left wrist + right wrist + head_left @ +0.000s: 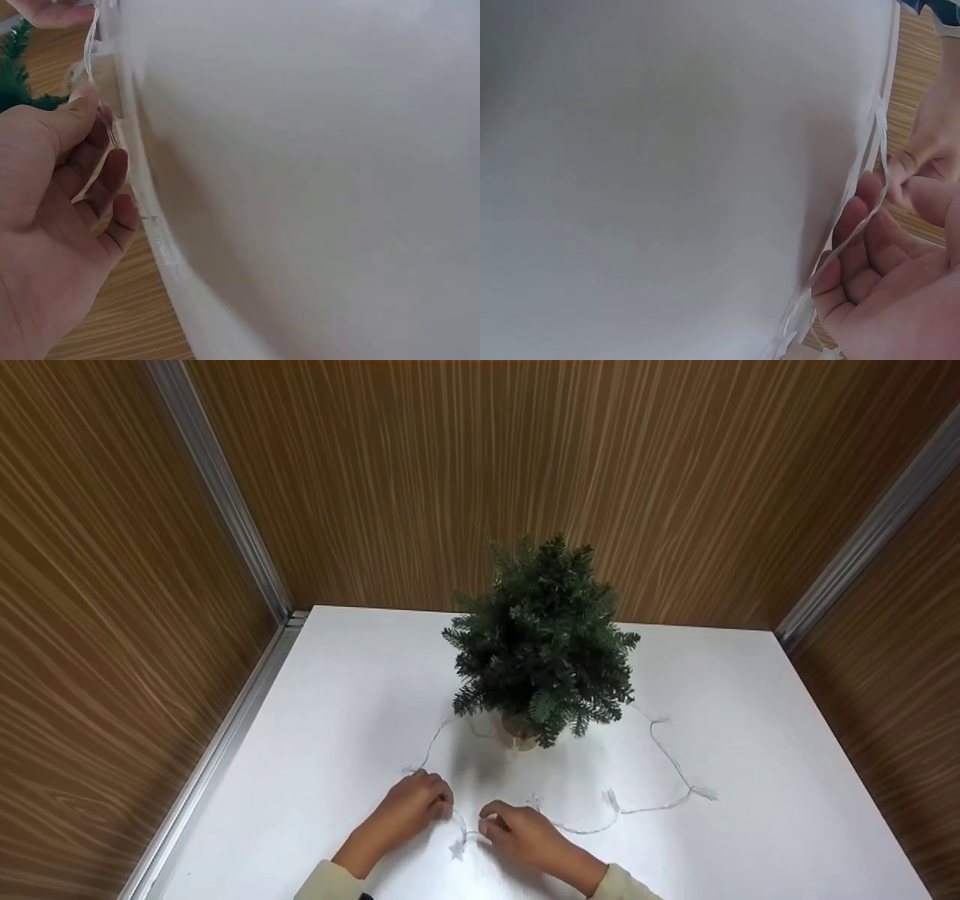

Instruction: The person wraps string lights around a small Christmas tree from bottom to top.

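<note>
A thin pale string of star lights (649,810) lies in a loose loop on the white table, around the front of a small green Christmas tree (544,649). My left hand (411,808) pinches the string between thumb and forefinger; the left wrist view shows the strand (90,52) running up from the fingertips. A short way to its right, my right hand (525,838) also pinches the string with thumb and forefinger, and in the right wrist view the cord (862,225) crosses its curled fingers. Between both hands dangles a clear star (457,850).
The tree stands on a light round base (517,727) near the table's middle. Wood-grain panels (450,472) rise behind the white table (315,690) and at both sides. A metal rail (217,742) runs along the left edge.
</note>
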Motion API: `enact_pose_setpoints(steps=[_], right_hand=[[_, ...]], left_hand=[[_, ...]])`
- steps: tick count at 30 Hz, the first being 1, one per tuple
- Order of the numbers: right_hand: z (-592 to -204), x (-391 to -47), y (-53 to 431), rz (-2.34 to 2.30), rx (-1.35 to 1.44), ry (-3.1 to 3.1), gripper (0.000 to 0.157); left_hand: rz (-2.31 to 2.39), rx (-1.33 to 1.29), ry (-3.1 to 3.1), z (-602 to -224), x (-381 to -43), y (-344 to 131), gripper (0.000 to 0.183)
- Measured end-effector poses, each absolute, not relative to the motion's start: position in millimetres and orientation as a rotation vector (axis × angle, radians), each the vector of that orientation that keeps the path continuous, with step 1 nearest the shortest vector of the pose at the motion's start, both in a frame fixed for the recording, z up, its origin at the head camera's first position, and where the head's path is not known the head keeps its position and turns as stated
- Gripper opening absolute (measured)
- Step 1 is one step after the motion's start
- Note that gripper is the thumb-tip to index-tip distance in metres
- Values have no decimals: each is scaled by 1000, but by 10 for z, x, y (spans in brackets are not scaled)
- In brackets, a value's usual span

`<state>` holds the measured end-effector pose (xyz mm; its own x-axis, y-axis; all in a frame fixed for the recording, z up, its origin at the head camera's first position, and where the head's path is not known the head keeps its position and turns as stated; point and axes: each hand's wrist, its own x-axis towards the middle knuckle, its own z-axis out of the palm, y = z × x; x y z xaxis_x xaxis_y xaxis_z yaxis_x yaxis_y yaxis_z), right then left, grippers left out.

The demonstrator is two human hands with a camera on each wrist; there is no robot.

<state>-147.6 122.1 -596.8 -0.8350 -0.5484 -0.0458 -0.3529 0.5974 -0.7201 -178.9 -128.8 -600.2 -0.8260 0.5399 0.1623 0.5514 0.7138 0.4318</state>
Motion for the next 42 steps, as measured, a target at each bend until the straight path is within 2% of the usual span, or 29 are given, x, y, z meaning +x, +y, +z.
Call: enact_pose_setpoints(steps=[3,6,13,29,42], right_hand=[[-5935,-1476,1204,-1119,-674,2508,35],[-5919,-1475,1192,-1158,-667,2477,37],[-5932,-1472,1190,-1242,-738,2549,21],[-5709,-1498,1464,-1374,-617,2703,21],[-5461,-1474,1770,-1516,-478,2802,13]], left_hand=[[-791,-930,-2881,-5915,-1769,-1226,6],[-846,-935,-2886,-5843,-1750,-1164,6],[-881,-963,-2870,-5768,-1694,-1088,7],[-948,-897,-2824,-5766,-1665,-1118,13],[-1049,-913,-2616,-5777,-1647,-1144,13]])
